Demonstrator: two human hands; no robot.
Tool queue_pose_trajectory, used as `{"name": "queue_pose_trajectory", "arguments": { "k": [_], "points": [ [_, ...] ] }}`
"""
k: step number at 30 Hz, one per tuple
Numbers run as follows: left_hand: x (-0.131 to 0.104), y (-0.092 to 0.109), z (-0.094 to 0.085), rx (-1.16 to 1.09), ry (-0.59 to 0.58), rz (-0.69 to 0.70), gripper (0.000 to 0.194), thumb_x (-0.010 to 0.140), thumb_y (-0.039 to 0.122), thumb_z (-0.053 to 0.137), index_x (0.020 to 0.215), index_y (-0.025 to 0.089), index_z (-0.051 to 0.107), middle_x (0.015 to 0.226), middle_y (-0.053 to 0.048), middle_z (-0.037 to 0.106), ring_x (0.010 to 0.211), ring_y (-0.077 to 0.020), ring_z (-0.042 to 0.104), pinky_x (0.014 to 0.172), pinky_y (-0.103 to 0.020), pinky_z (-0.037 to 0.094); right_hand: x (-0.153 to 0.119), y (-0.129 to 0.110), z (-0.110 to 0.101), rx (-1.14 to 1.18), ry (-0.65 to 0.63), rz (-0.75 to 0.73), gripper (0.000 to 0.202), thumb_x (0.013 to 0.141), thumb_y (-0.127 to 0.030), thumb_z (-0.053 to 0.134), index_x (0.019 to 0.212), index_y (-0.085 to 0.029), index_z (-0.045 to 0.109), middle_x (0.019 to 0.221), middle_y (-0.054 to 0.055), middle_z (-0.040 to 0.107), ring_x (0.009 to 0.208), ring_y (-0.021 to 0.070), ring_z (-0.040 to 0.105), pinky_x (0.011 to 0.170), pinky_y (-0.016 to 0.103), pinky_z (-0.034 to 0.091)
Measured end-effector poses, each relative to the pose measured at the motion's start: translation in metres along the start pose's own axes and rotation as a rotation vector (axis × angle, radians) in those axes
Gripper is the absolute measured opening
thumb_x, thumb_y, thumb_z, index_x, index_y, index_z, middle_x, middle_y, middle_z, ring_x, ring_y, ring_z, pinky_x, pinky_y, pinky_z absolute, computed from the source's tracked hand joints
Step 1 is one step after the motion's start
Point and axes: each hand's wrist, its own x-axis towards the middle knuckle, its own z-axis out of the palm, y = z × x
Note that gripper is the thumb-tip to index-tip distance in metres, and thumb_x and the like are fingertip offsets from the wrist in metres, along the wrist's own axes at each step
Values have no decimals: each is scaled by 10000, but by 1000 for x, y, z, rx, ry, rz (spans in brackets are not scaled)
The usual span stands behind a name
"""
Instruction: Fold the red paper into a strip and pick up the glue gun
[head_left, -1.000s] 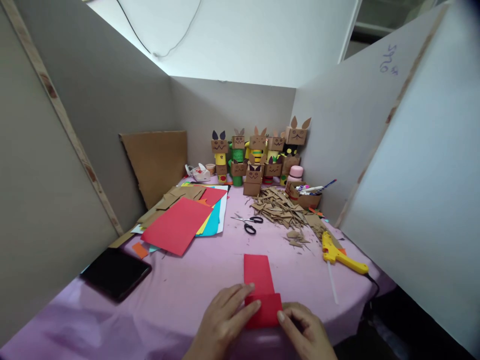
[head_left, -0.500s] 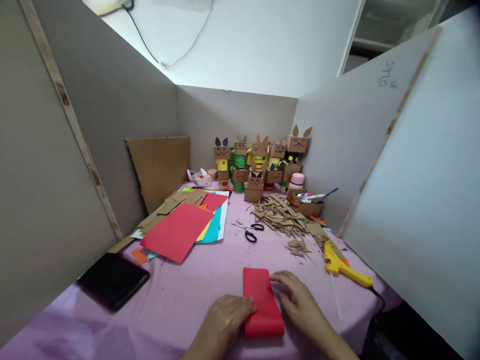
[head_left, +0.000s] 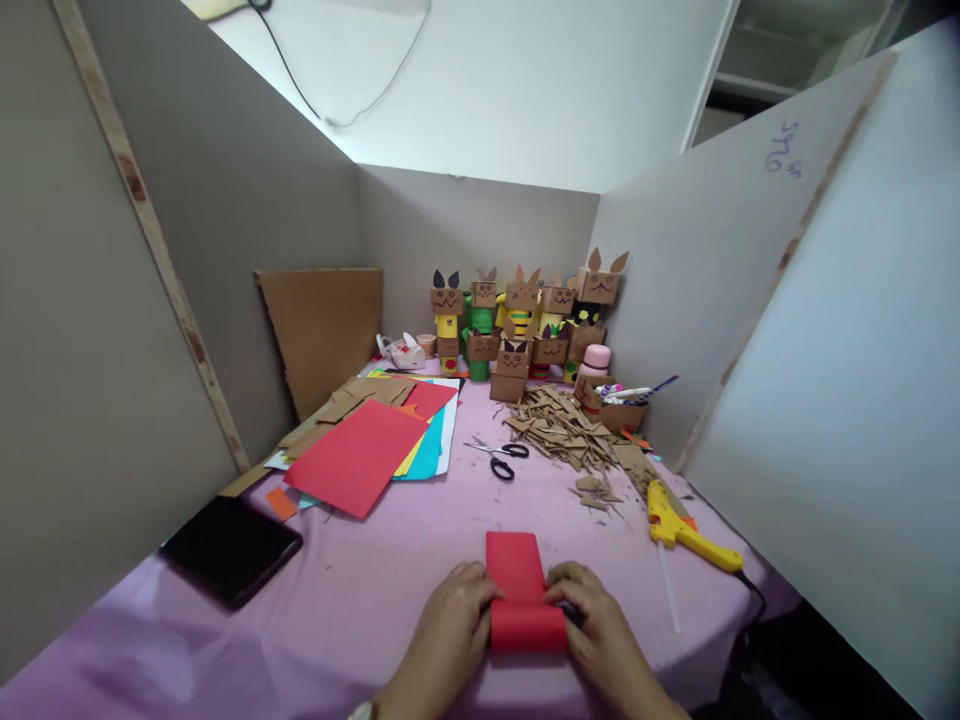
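Observation:
A strip of red paper (head_left: 514,565) lies flat on the pink cloth near the front edge, its near end curled into a roll (head_left: 528,628). My left hand (head_left: 461,615) grips the left end of the roll, fingers bent round it. At the right end, my right hand (head_left: 591,612) holds the roll with curled fingers, and something dark shows between the fingers and the paper. Black-handled scissors (head_left: 501,460) rest with blades apart beyond the strip.
Red sheets (head_left: 356,455) and coloured paper lie left, above a black tablet (head_left: 231,552). Cardboard scraps (head_left: 559,428) and a yellow glue gun (head_left: 694,535) are right. Cardboard animal figures (head_left: 510,360) stand at the back by grey partitions (head_left: 480,220).
The near end of the red strip is rolled further up, leaving a shorter flat part. My left hand has moved to the roll's left end, my right hand down to its right end.

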Motion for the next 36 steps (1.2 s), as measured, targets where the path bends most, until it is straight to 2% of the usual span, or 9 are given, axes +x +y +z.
{"name": "queue_pose_trajectory", "arguments": {
  "k": [6,14,19,24,27,30,32,36],
  "points": [
    [4,4,3,-10,14,-102,277,752,28,402,721,167,639,857,-71,607,848,-193,539,760,-288,412,5,-1,3,-61,25,17,244,680,-50,409,712,-174,616,868,91,601,852,220,513,758,339,384],
    [9,2,2,7,49,-160,236,703,38,444,664,181,628,783,-45,596,795,-182,532,708,-268,382,10,-3,5,-91,77,67,146,660,-69,443,645,-190,523,818,83,581,815,221,498,725,330,366],
    [9,-1,6,44,73,-197,241,686,25,426,668,185,606,800,-49,592,789,-185,522,704,-274,363,10,-2,8,-119,110,75,139,653,-65,462,693,-189,512,802,74,575,796,221,494,711,329,363],
    [7,-1,4,82,63,-246,301,707,37,393,875,170,604,935,-73,612,890,-197,528,785,-285,368,11,10,12,-201,106,66,147,682,-96,483,769,-179,568,842,77,601,827,221,538,736,325,399],
    [8,-2,0,108,13,-291,441,710,91,424,1127,164,547,1173,-99,576,1087,-212,490,906,-310,347,14,24,12,-291,84,101,320,705,-178,525,1012,-140,608,1106,145,601,1031,261,540,870,364,401],
    [13,-5,-4,138,-70,-355,647,669,122,460,1315,143,417,1421,-134,395,1302,-256,325,1032,-409,257,20,37,12,-401,40,164,538,688,-243,572,1212,-122,554,1332,187,485,1227,306,437,989,413,337],
    [19,-9,-6,150,-131,-382,722,637,124,475,1352,123,373,1476,-150,300,1356,-285,240,1057,-487,208,25,42,13,-435,55,163,596,646,-228,610,1232,-132,554,1354,195,466,1262,331,399,1009,446,313],
    [31,-16,-6,155,-191,-387,785,568,101,519,1342,104,391,1473,-178,254,1368,-314,200,1058,-560,153,35,45,18,-399,98,151,615,544,-154,670,1154,-208,616,1337,179,487,1261,354,394,995,510,303]
  ]
}}
